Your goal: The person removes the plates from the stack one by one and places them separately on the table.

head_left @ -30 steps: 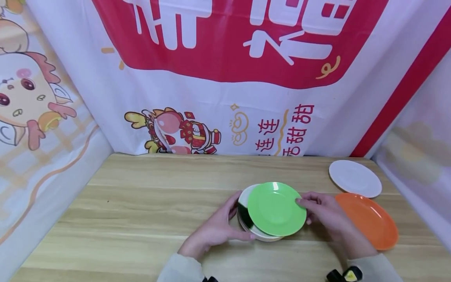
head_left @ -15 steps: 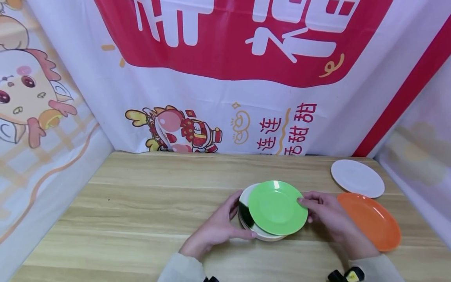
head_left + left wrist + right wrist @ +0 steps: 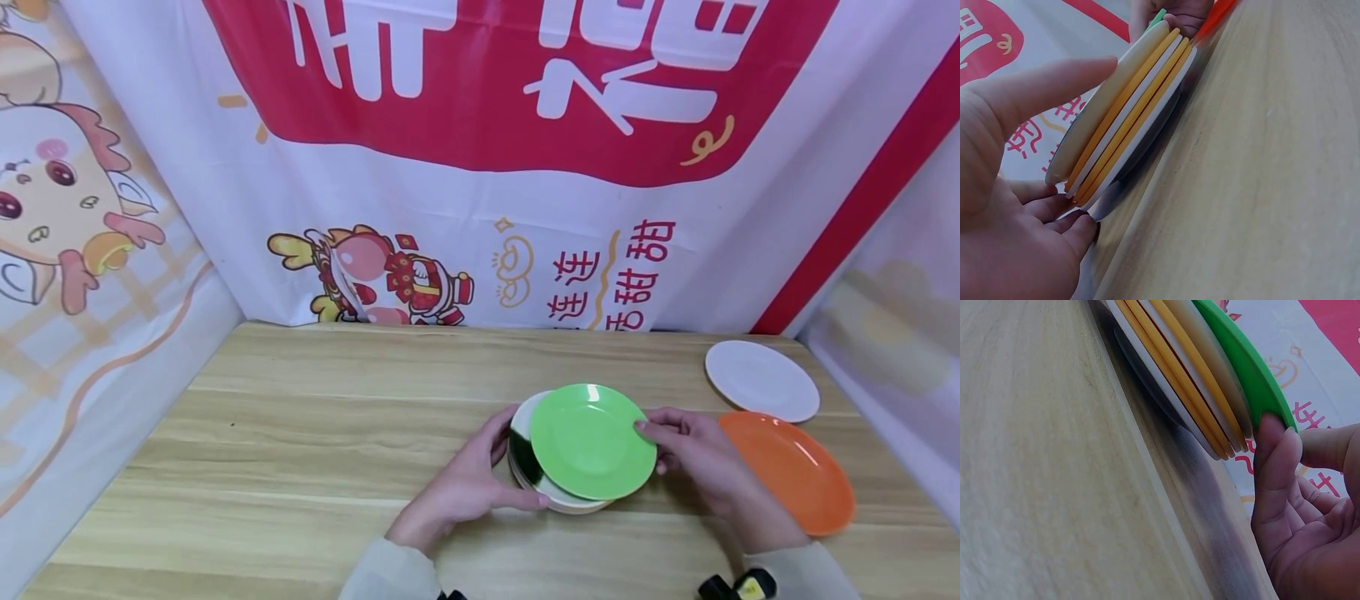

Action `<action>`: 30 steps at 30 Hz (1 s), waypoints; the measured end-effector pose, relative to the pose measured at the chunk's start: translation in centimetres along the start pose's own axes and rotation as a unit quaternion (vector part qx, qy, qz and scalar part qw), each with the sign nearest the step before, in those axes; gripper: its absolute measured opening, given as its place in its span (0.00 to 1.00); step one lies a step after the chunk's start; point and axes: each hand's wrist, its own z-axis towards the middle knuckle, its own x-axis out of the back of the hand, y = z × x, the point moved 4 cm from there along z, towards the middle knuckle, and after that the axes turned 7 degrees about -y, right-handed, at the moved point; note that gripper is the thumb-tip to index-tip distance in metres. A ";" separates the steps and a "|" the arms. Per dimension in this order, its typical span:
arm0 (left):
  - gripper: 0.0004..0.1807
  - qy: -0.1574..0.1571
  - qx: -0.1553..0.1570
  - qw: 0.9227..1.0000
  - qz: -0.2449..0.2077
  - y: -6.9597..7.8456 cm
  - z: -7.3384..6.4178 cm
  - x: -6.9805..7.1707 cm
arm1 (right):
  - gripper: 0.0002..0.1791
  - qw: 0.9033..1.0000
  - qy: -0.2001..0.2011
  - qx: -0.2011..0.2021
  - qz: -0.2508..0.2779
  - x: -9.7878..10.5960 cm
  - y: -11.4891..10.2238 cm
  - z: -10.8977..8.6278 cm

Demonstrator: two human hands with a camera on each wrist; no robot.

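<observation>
A green plate (image 3: pixel 588 442) lies on top of a stack of plates (image 3: pixel 525 477) at the middle of the wooden table (image 3: pixel 300 450), shifted a little to the right of the stack. My left hand (image 3: pixel 480 475) grips the stack's left side, thumb along its near rim. My right hand (image 3: pixel 690 454) pinches the green plate's right rim, thumb on top. The left wrist view shows the stack (image 3: pixel 1129 119) edge-on as white and yellow layers, with my left hand (image 3: pixel 1010 206) around it. In the right wrist view the fingers (image 3: pixel 1275 469) of my right hand touch the green plate (image 3: pixel 1241 359).
An orange plate (image 3: pixel 787 471) lies just right of my right hand. A white plate (image 3: pixel 761 379) sits behind it near the back right corner. Printed banners wall the table in at the back and on both sides.
</observation>
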 end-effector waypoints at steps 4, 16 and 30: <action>0.68 0.003 0.004 1.000 0.002 0.0 0.0 -0.1 | 0.28 1.000 -0.002 0.004 -0.002 0.0 0.0 0.0; 0.68 0.000 0.005 1.000 -0.001 -0.3 0.1 -0.1 | 0.28 1.000 -0.006 0.004 0.000 -0.4 -0.2 -0.2; 0.68 0.001 0.010 1.000 -0.004 -0.4 0.0 -0.1 | 0.27 1.000 -0.003 0.010 0.009 -0.3 -0.3 -0.2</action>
